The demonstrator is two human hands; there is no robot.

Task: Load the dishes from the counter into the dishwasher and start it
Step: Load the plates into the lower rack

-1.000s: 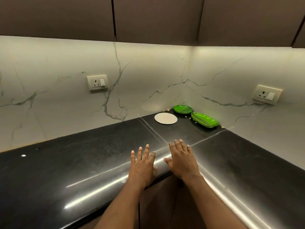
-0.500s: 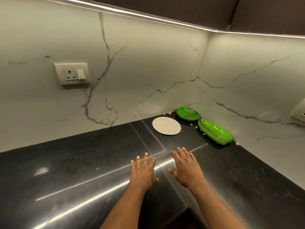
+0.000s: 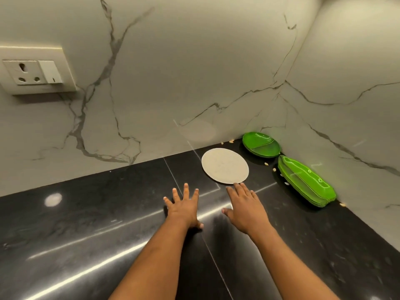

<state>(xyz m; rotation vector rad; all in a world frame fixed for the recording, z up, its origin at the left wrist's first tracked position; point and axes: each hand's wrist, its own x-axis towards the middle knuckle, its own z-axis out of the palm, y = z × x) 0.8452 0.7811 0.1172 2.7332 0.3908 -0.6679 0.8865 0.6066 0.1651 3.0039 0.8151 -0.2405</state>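
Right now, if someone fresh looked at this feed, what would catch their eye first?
Bright green against the black counter: a round divided plate in the far corner and a long stack along the right wall. Next, the pale round plate just left of them, with the right hand at its near edge and the left hand spread open further left.

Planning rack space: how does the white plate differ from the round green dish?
The white plate is matte and plain; the round green dish is glossy with a dividing ridge. The plate lies farther out; the dish is tucked into the wall corner. Both are round.
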